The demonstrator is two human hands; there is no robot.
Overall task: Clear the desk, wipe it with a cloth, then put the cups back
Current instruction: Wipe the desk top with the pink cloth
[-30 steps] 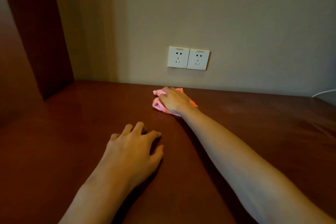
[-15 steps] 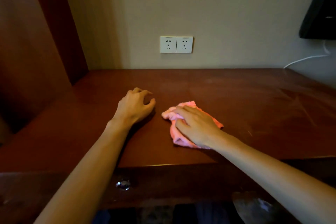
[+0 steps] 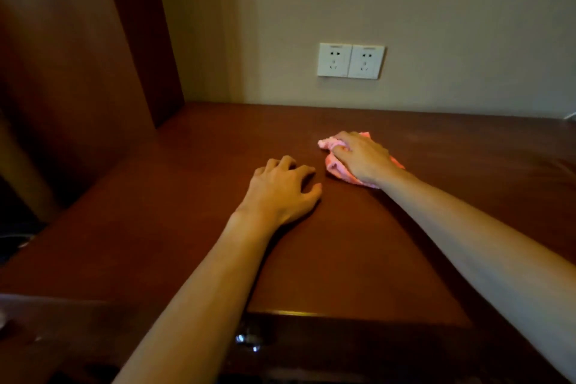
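So the desk (image 3: 389,243) takes up most of the view, dark reddish wood, running under both forearms and out past the fingertips to the wall (image 3: 405,3). A tall wood panel (image 3: 78,72) stands well off to the left of the left fingers, rising from the desk's left end. The wall is plain beige and sits straight ahead of the fingers of both hands. The left hand (image 3: 282,193) rests palm down on the desk, fingers loosely curled with the tips touching the wood, not holding anything. The right hand (image 3: 363,157) is just beyond and to the right of it, close but not touching, and it's pressing down on the cloth (image 3: 335,167), fingers bent over the bunched-up pink fabric and gripping it. The cloth lies on the desk under that palm, poking out past the fingertips on the left and behind the wrist on the right. A double socket (image 3: 350,60) sits on the wall, ahead of the right fingers and above them. Down on the desk's front, below the left forearm, there's a small shiny knob (image 3: 247,340), kind of blurry. Can't see any cups in this view.
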